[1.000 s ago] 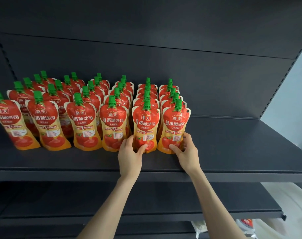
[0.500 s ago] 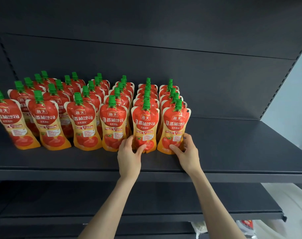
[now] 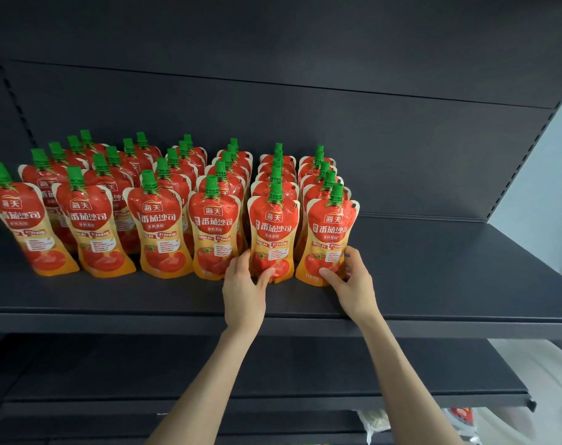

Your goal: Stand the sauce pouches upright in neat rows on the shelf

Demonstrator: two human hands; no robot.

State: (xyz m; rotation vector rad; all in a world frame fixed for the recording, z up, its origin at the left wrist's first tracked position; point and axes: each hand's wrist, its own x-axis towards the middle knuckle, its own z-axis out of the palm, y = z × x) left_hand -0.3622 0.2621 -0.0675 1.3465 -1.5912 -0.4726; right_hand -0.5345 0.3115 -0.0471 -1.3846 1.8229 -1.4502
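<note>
Several red and orange sauce pouches with green caps stand upright in rows on the dark shelf (image 3: 433,284). My left hand (image 3: 242,290) grips the base of the second front pouch from the right (image 3: 273,232), thumb on its front. My right hand (image 3: 352,284) grips the bottom of the rightmost front pouch (image 3: 332,229), thumb on its front and fingers round its right edge. Both pouches stand on the shelf at the heads of their rows. Other front pouches (image 3: 157,229) stand to the left.
The shelf's right part is bare dark metal up to the upright with slots (image 3: 530,149). A lower shelf (image 3: 305,374) runs beneath my forearms. Some packaging (image 3: 459,419) shows at the bottom right, below the lower shelf.
Both hands keep their hold on the same two front pouches. The pouches and hands have barely shifted.
</note>
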